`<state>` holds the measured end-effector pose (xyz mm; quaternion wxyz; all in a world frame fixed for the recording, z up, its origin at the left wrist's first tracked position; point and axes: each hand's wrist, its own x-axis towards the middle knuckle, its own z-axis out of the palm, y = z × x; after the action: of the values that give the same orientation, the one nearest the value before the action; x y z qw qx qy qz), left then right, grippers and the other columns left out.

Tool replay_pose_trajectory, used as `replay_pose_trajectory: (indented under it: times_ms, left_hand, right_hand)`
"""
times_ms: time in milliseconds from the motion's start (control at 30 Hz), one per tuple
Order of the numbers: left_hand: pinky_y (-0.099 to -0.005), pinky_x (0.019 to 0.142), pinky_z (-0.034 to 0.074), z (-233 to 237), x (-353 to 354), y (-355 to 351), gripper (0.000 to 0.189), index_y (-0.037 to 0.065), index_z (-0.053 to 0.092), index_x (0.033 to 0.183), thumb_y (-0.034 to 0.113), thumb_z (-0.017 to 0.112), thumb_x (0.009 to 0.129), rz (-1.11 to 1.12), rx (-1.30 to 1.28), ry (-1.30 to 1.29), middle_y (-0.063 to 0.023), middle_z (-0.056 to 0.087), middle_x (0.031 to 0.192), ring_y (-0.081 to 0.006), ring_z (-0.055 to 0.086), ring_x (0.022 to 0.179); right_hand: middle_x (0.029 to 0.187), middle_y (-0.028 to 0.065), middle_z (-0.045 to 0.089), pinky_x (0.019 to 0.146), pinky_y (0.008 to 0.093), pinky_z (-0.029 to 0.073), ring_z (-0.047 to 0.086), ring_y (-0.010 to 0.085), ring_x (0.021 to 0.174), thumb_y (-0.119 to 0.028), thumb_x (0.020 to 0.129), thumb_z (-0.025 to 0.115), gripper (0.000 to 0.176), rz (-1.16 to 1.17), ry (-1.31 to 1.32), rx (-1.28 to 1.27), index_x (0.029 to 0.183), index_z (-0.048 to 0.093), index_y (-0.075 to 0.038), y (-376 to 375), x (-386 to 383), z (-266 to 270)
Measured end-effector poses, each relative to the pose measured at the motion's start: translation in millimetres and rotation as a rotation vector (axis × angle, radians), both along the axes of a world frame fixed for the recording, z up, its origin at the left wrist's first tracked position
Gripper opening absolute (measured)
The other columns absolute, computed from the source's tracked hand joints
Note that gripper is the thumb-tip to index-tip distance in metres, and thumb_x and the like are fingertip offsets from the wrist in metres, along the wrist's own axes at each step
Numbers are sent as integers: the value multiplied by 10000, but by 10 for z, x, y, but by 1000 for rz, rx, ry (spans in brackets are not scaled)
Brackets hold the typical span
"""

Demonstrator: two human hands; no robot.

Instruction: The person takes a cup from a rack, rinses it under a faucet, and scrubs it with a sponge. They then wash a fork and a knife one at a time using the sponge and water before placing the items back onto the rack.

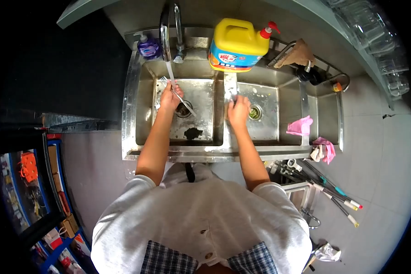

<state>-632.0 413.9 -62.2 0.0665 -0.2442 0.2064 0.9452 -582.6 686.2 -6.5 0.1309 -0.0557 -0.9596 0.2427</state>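
My left hand is closed under the running water in the left basin of the steel sink. Thin shiny pieces show at its fingers, too small to name for certain. Water splashes off the hand toward the drain. Over the divider between the basins, my right hand is closed and slightly blurred. Something small and dark shows at its fingers, but what it is I cannot make out. The faucet rises behind the left basin.
A yellow jug with a red pump and a purple soap bottle stand on the back ledge. Pink cloths hang over the right side. A dark patch lies in the left basin. Glasses fill the upper-right shelf; poles lie below.
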Motion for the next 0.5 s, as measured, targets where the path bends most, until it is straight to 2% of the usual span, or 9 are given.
replay_pose_trajectory:
  times_ms: [33,100,133,167,267,300,400,433,500]
  left_hand:
    - [-296,581,406,-116,-27,-42,408,47,533,995,432,425,915,-12,16,61,-35,507,723,-152,456,613]
    - [-302,644,439,-24,-66,-6,409,41,532,1007,425,423,917,33,20,71,-41,519,754,-168,487,668]
    - [-305,676,456,2,-80,-2,410,37,532,1013,421,422,919,55,21,74,-44,525,770,-177,502,696]
    - [-349,794,482,-29,-88,-45,381,30,517,1072,373,441,923,47,62,114,-78,568,861,-211,558,841]
    - [-392,863,467,113,-146,-76,351,16,500,1115,306,470,921,73,-106,118,-120,582,971,-229,565,950]
    - [-398,826,499,191,-158,-96,287,1,524,1077,229,517,904,74,-160,142,-132,601,979,-236,596,935]
    - [-355,699,545,461,-99,-255,224,-1,552,1031,166,547,881,-132,-622,67,-113,624,906,-223,633,800]
    - [-318,615,556,461,-112,-357,174,-3,568,991,110,553,858,-160,-676,19,-103,636,853,-214,644,721]
    - [-311,624,555,429,-85,-497,178,-7,559,998,98,558,854,-101,-718,16,-109,635,855,-215,643,724]
  right_hand:
    - [955,186,550,817,416,419,513,355,926,-163,725,609,274,92,-6,-126,954,571,-16,-134,-52,-21]
    - [945,201,566,814,403,432,544,344,885,-226,760,627,323,380,27,-304,981,579,4,-577,-30,-100]
    - [819,157,593,719,383,454,575,303,762,-208,803,607,261,520,6,-301,942,565,10,-792,-51,-64]
    - [697,99,566,564,308,438,547,203,608,-218,861,552,226,498,-251,-626,916,569,0,-997,-62,-204]
    - [594,16,493,453,233,351,445,101,491,-220,893,521,219,613,-687,-1164,870,589,-13,-1146,-203,-295]
    - [553,-33,437,420,217,290,372,56,454,-218,882,545,212,498,-540,-1063,809,599,-27,-1214,-196,-293]
    - [559,-51,432,423,215,294,375,52,462,-202,874,558,191,411,-527,-1176,807,612,-32,-1216,-337,-253]
    - [615,-32,475,444,209,317,410,61,503,-170,860,576,148,404,-576,-1209,857,615,-27,-1224,-404,-261]
    - [670,-8,517,473,212,357,460,71,554,-143,845,590,141,464,-521,-1376,902,611,-16,-1341,-530,-298]
